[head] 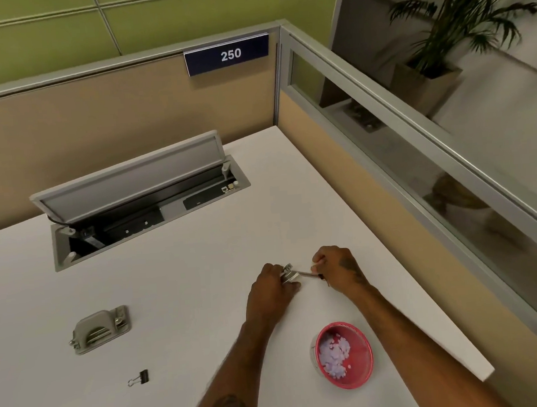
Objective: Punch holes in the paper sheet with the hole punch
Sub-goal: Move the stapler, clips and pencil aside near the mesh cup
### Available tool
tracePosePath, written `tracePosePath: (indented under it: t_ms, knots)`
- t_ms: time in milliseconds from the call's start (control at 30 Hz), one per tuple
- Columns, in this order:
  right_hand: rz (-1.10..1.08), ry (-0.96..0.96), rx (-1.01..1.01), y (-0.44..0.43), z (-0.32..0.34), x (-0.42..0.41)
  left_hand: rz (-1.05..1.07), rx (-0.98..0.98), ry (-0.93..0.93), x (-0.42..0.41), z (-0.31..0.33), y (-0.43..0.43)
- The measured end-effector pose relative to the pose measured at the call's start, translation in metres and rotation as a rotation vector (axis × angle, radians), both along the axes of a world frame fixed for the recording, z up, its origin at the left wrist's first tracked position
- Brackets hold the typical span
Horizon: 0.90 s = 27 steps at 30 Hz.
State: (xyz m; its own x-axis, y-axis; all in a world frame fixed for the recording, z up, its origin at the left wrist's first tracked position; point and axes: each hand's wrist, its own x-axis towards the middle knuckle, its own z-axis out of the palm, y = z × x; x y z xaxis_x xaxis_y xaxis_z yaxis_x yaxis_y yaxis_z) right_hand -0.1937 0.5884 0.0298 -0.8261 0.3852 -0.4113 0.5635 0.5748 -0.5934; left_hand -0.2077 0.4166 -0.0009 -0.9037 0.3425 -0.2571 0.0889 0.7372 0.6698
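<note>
Head view: left hand (271,290) grips a metal tool (289,274); right hand (338,266) pinches its thin end. Punch (99,329) lies apart on desk (200,240); sheet not discernible. Bowl (348,385) holds chads (335,354): punching likely under way.

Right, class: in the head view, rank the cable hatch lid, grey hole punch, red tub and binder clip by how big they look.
1. cable hatch lid, clearly largest.
2. red tub and grey hole punch: they look too alike to rank.
3. binder clip, smallest.
</note>
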Motion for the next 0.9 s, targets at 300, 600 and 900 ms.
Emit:
tracePosePath:
  t_ms: [300, 600, 900]
  knots:
    - [-0.058, 0.071, -0.051, -0.003, -0.007, -0.018, 0.061, -0.066, 0.084, -0.026, 0.0, -0.019]
    - [0.01, 0.173, -0.006, 0.0, -0.016, -0.011, -0.106, -0.252, 0.145, -0.045, -0.005, -0.001]
    - [-0.043, 0.26, -0.032, -0.01, 0.016, -0.013, -0.103, -0.191, 0.175, -0.033, 0.008, -0.026]
